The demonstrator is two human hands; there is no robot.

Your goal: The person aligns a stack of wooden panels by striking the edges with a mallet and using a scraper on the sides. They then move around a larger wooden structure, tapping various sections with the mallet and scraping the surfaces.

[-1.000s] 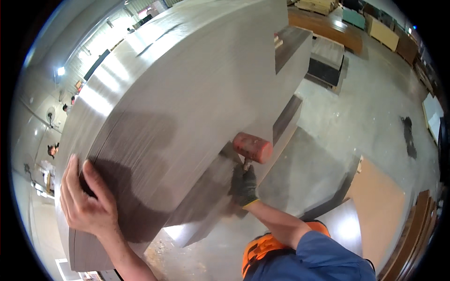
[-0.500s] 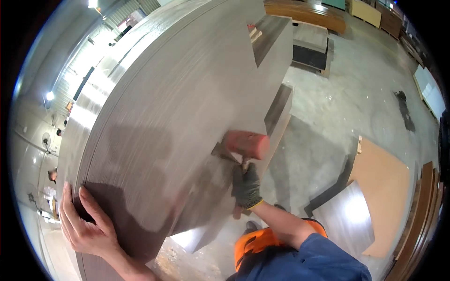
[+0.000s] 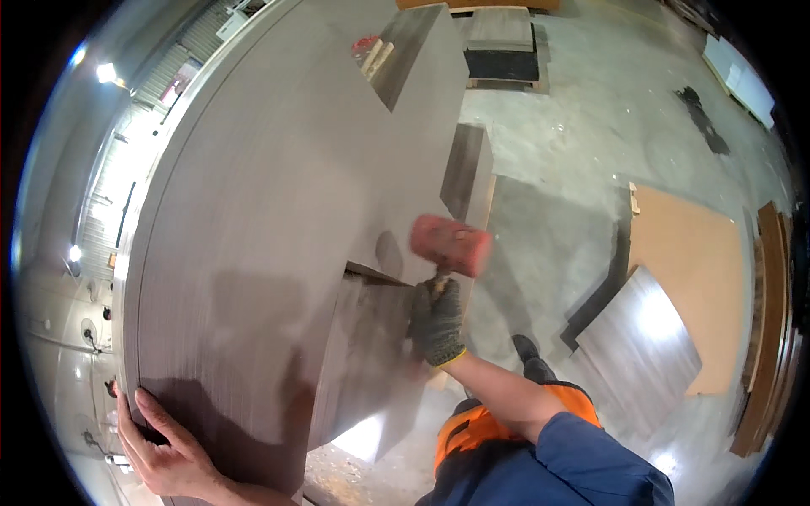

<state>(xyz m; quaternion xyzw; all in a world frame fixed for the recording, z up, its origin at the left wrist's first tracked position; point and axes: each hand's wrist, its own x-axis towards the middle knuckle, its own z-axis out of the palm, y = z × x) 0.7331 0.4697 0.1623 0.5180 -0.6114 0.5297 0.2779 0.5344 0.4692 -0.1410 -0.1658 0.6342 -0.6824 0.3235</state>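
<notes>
A large grey-brown wood-grain panel (image 3: 245, 194) with cut-out openings fills the left and middle. My bare left hand (image 3: 173, 455) clasps its lower left edge, thumb on the face and the other fingers over the rim. In a dark knit glove with a yellow cuff, my right hand (image 3: 437, 320) is closed round the short handle of a red mallet (image 3: 451, 244). The mallet's head is raised over the panel's right side, apart from it as far as I can tell. Below the glove, a wood-grain board (image 3: 363, 371) is set at an opening in the panel.
Right of me, a shiny grey board (image 3: 641, 337) overlaps a tan sheet (image 3: 700, 270) on the concrete floor. Brown boards (image 3: 764, 337) stand at the far right. A low stack of panels (image 3: 502, 51) lies at the back. My shoe (image 3: 525, 347) is beside the panel.
My view has shifted, so the panel and floor items appear displaced. The mallet now shows clear of the board's end, tilted slightly differently. My left hand stays on the panel's edge.
</notes>
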